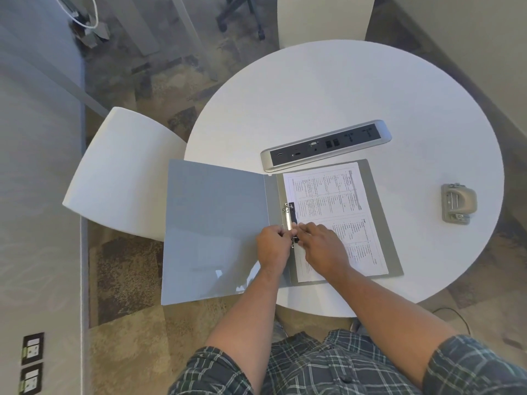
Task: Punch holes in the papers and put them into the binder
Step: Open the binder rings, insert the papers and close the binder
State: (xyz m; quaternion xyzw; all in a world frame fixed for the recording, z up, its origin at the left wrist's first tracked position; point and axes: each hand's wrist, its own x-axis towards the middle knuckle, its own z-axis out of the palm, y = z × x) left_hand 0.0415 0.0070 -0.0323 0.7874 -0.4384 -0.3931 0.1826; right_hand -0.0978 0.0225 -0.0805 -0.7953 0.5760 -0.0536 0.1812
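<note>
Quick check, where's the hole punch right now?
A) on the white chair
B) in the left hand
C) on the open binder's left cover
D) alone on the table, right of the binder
D: the hole punch sits by itself on the table, right of the binder, while both hands, left and right, are at the binder's ring clip.

My count at the round table

I see one open binder (216, 229), one printed sheet (339, 220), one hole punch (457, 203), one power strip panel (326, 145), two hands, two white chairs, and two floor outlets.
</note>
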